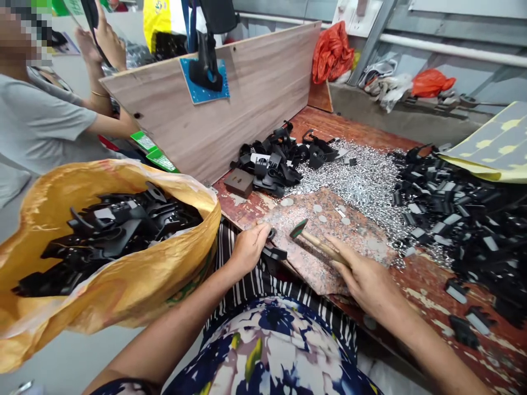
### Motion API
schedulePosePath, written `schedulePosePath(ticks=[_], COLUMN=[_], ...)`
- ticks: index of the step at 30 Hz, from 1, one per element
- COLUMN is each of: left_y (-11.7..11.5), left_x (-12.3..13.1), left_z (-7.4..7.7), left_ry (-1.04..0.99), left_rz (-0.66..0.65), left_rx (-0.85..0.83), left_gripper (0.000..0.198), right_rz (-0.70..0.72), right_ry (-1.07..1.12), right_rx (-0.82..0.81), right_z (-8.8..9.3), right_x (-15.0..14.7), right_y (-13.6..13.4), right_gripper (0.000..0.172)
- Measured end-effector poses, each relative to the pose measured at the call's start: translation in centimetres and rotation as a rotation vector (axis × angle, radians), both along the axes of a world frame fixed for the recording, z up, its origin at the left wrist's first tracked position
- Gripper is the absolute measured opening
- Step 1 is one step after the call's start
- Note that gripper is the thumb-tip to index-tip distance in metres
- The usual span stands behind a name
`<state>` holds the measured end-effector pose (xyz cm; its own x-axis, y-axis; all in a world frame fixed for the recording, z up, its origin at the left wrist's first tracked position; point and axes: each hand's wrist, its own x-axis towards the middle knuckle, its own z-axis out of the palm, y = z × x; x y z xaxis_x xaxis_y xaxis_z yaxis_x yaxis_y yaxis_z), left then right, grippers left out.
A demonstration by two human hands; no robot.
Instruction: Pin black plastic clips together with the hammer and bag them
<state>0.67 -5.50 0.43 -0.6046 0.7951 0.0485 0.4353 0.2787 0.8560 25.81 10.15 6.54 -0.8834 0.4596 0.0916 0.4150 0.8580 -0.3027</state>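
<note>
My left hand (249, 248) is closed around a black plastic part (274, 252) at the near edge of a speckled stone slab (329, 219). Part of that piece is hidden by my fingers. In my right hand (364, 274) is a small hammer (315, 241), gripped by its wooden handle. Its head hovers over or rests on the slab, just right of the black part; I cannot tell which. Behind the slab spreads a heap of small shiny metal pieces (354, 170). A pile of black plastic parts (275, 159) lies at the back left of it.
On my left stands a yellow sack (206, 203) of black parts. More black pieces (465, 219) cover the bench's right side. A brown block (239, 182) sits near the wooden partition (263, 82). Beyond the partition, a person in a grey shirt (45, 115) raises both hands.
</note>
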Motion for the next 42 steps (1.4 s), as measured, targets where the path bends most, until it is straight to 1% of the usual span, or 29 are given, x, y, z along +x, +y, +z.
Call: schedulePosePath(ticks=[3,5,6,8,11,12,16,18,21,23,25,26,28,29,30,31,32,34,35,37,38,39,41,42], left_y=[-0.1,-0.1,-0.1,-0.1,-0.1,-0.1,-0.1,-0.1,-0.1,-0.3,-0.6,-0.7,-1.0,-1.1,-1.1,-1.1,-0.9,-0.5,-0.3,0.2,0.4,0.5,0.8,0.9], left_x=[0.4,0.6,0.8,0.9,1.1,1.1,1.1,1.1,1.0,0.8,0.7,0.7,1.1,1.4,1.9,2.5,3.1,4.2,4.6,5.0,4.9,4.7,4.0,3.7], left_z=[0.0,-0.1,-0.1,-0.1,0.0,0.1,0.0,-0.1,-0.2,-0.2,0.1,0.3,1.0,1.4,1.8,2.3,2.7,3.3,3.5,3.3,3.0,2.7,1.8,1.4], left_ry=[0.043,0.07,0.081,0.097,0.104,0.103,0.091,0.082,0.06,0.036,0.017,0.002,-0.093,-0.186,-0.304,-0.433,-0.551,-0.713,-0.766,-0.841,-0.869,-0.891,-0.924,-0.94], left_rz=[0.026,0.043,0.049,0.058,0.066,0.067,0.072,0.077,0.077,0.063,0.04,0.034,0.053,0.073,0.089,0.095,0.087,0.03,-0.005,-0.055,-0.065,-0.067,-0.068,-0.072], left_rx=[-0.018,-0.025,-0.027,-0.027,-0.025,-0.023,-0.022,-0.022,-0.014,0.007,0.039,0.06,0.117,0.146,0.169,0.184,0.189,0.186,0.185,0.193,0.198,0.202,0.204,0.202], left_gripper=[0.04,0.04,0.039,0.039,0.038,0.038,0.038,0.038,0.038,0.039,0.041,0.042,0.043,0.043,0.043,0.043,0.044,0.045,0.046,0.049,0.05,0.051,0.051,0.049], right_rz=[0.061,0.048,0.046,0.075,0.114,0.102,0.028,0.044,0.085,0.07,0.036,0.023,0.026,0.048,0.084,0.128,0.169,0.239,0.253,0.202,0.133,0.038,-0.166,-0.237], right_ry=[0.278,0.422,0.46,0.423,0.244,0.239,0.394,0.344,0.178,0.132,0.126,0.136,0.177,0.211,0.242,0.261,0.262,0.229,0.202,0.179,0.203,0.276,0.552,0.764], right_rx=[-0.004,0.018,0.038,0.084,0.128,0.123,0.077,0.073,0.047,0.017,0.034,0.066,0.123,0.115,0.071,-0.006,-0.098,-0.277,-0.354,-0.478,-0.526,-0.554,-0.555,-0.529], right_z=[1.1,1.3,1.1,0.5,-0.2,-0.1,0.5,0.1,-1.3,-2.1,-2.2,-2.0,-0.9,-0.2,0.4,1.0,1.3,1.5,1.4,1.2,1.3,1.6,3.0,3.9], right_x=[-1.0,-1.9,-2.4,-3.0,-3.3,-3.2,-2.8,-3.0,-3.5,-3.9,-4.0,-4.1,-4.1,-4.2,-4.2,-4.3,-4.3,-4.5,-4.6,-4.4,-4.1,-3.6,-2.3,-1.8], right_y=[-1.0,-1.7,-2.0,-2.3,-2.0,-1.9,-1.9,-2.3,-2.6,-2.3,-1.8,-1.6,-1.6,-1.8,-2.3,-2.9,-3.5,-4.6,-4.8,-4.0,-3.0,-1.6,2.0,4.0], right_gripper=[0.051,0.058,0.059,0.057,0.05,0.051,0.06,0.056,0.052,0.051,0.045,0.041,0.034,0.031,0.027,0.025,0.026,0.033,0.033,0.022,0.018,0.018,0.029,0.037])
